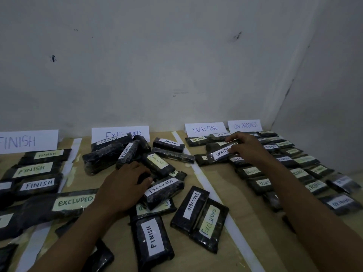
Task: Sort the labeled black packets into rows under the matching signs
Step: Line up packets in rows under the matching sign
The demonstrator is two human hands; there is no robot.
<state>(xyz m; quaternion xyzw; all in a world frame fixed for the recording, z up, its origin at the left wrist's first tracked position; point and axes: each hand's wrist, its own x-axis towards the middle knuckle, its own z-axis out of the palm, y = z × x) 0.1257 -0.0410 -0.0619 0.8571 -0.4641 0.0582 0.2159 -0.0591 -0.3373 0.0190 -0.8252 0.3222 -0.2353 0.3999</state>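
Four paper signs stand against the wall: FINISH (27,141), EXCLUDED (119,132), WAITING (205,128) and ON PROGRESS (245,125). My right hand (245,147) grips a black packet labeled WAITING (219,154) at its right end, above the WAITING row. My left hand (123,185) lies curled over a dark packet in the loose EXCLUDED pile, touching the packet labeled EXCLUDED (164,190). A FINISH packet (152,238) lies in the near middle, under the EXCLUDED sign's lane.
White tape strips (206,183) divide the brown surface into lanes. FINISH packets (38,169) sit in rows at left, ON PROGRESS packets (306,161) at right. Two EXCLUDED packets (198,216) lie beside the tape. The wall corner closes in on the right.
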